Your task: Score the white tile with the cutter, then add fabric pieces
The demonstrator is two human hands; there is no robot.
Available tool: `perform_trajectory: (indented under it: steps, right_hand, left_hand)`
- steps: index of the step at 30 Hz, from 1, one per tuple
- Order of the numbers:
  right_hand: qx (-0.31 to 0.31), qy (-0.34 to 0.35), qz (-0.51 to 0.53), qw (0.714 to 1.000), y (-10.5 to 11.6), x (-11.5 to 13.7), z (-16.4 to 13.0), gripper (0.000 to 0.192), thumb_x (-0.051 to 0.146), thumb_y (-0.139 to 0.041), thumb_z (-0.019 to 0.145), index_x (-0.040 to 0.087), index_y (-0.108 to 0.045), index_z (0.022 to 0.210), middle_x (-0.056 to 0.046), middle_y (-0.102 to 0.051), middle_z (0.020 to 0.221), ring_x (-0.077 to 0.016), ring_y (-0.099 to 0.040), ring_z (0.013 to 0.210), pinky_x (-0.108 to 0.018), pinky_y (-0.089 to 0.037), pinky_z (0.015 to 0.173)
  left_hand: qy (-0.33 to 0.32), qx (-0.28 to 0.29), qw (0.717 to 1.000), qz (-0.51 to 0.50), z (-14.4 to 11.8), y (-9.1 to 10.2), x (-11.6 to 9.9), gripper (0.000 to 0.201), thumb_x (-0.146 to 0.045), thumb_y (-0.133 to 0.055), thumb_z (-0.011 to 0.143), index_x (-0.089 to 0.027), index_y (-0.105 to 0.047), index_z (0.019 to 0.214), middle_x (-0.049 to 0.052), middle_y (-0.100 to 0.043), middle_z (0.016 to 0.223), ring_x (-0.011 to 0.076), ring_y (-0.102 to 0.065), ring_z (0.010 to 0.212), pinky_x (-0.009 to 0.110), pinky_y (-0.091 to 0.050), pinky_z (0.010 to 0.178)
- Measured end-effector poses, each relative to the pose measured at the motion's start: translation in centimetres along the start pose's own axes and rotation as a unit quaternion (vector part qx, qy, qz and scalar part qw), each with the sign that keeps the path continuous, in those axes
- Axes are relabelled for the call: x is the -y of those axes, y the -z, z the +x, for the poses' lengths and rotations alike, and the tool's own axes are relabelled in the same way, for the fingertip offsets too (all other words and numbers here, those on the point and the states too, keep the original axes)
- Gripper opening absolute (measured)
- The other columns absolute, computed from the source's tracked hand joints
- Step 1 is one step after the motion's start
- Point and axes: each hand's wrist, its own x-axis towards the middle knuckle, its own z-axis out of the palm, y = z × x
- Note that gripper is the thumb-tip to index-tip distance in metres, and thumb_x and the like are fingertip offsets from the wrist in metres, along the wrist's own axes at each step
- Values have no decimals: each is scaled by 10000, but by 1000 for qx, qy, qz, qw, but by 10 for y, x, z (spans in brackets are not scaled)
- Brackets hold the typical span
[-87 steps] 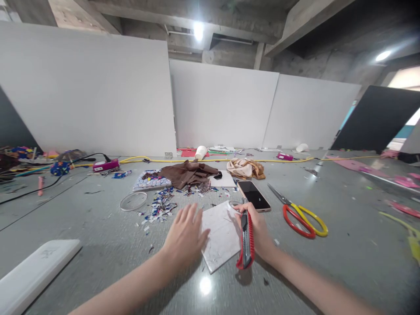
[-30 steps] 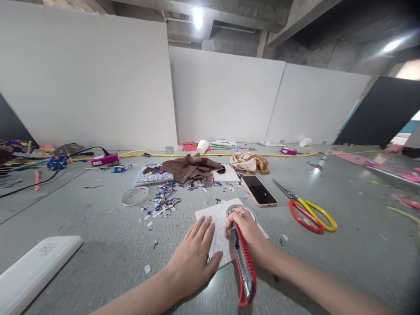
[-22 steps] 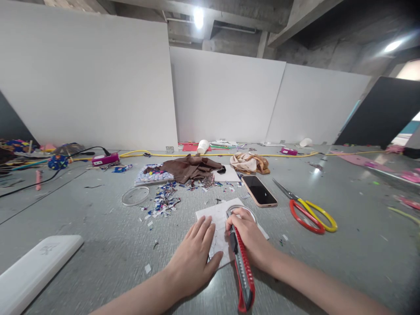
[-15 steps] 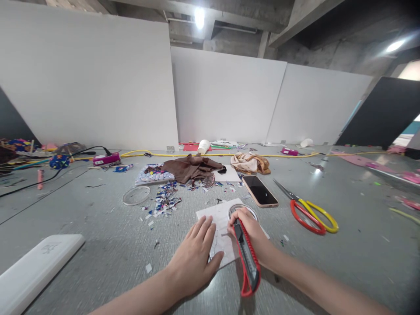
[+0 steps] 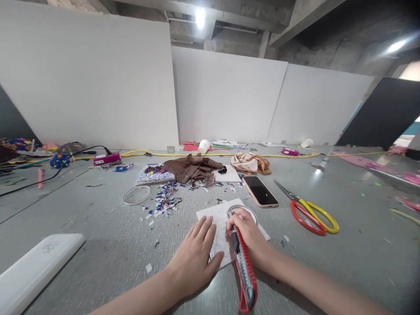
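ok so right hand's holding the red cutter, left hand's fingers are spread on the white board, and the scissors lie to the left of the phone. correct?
Not quite: the scissors lie to the right of the phone; the head view shows it. Right hand on the red cutter and left hand fingers on the white board stand as you said.

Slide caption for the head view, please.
Left hand on white board; right hand grips red cutter; phone and scissors lie nearby.

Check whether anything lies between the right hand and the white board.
Yes: a round ring lies over the right part of the white board, partly covered by the right hand, which holds the red cutter.
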Motion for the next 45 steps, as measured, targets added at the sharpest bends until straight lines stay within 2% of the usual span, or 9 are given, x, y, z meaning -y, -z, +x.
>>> perform_trajectory:
  steps: [6,12,17,21,29,33,38,42,45]
  right_hand:
    - [27,11,-2,1000,2,1,0,138,92,-480,699,200,-554,743,-29,-503,792,-208,-472,864,-302,-366,739]
    - [6,-66,75,995,-3,-6,2,120,132,-436,746,198,-532,714,-17,-506,797,-175,-493,799,-289,-383,719]
    - [14,-80,93,992,-3,-7,5,149,137,-415,755,195,-546,713,-20,-517,782,-170,-502,781,-278,-395,700]
    - [20,-53,68,996,-3,-8,2,127,129,-445,736,190,-554,754,-22,-508,827,-173,-505,812,-282,-402,724]
    - [40,38,-94,994,0,2,-1,150,59,-455,747,190,-521,778,-26,-497,800,-195,-456,872,-310,-373,766]
    - [36,48,-134,989,-1,6,-2,158,30,-462,770,181,-508,771,-39,-491,827,-196,-442,862,-327,-371,779]
    - [26,66,-158,985,-1,8,-3,160,19,-489,776,178,-499,771,-33,-490,792,-198,-442,847,-331,-366,776]
    - [13,73,-173,982,-1,11,-2,174,13,-482,782,184,-502,753,-22,-500,764,-189,-453,822,-313,-369,754]
    - [-1,84,-191,978,-2,13,-2,187,2,-487,771,186,-503,739,-12,-515,738,-182,-467,813,-303,-365,749]
  left_hand:
    - [0,12,1000,9,0,2,-1,536,-421,-417,881,-70,-429,1285,171,-344,1397,314,-258,1304,462,-305,1035]
    - [0,11,1000,5,0,2,0,533,-425,-414,883,-82,-425,1291,161,-333,1405,309,-250,1309,466,-306,1035]
    - [1,12,1000,10,0,1,0,534,-429,-415,883,-84,-427,1290,159,-338,1404,310,-249,1308,457,-301,1040]
    - [-5,-4,1000,4,0,-2,1,514,-427,-432,876,-107,-434,1279,149,-360,1395,307,-260,1305,464,-312,1031]
    - [-13,-23,1000,-5,-1,-4,1,474,-407,-439,875,-131,-436,1260,142,-400,1370,310,-284,1294,480,-327,1017]
    - [-19,-32,999,-12,-1,0,-1,418,-370,-460,865,-138,-458,1213,154,-398,1362,326,-291,1285,506,-342,997]
    - [-64,-32,997,-27,1,9,-6,248,-227,-464,850,-166,-515,1085,123,-468,1262,304,-355,1230,502,-334,1000]
    - [-78,-25,996,-36,2,13,-8,296,-181,-467,840,-188,-502,1133,106,-494,1177,288,-425,1136,489,-363,961]
    - [-75,-23,996,-49,2,14,-9,249,-169,-479,831,-186,-535,1073,96,-506,1112,276,-453,1075,459,-383,932]
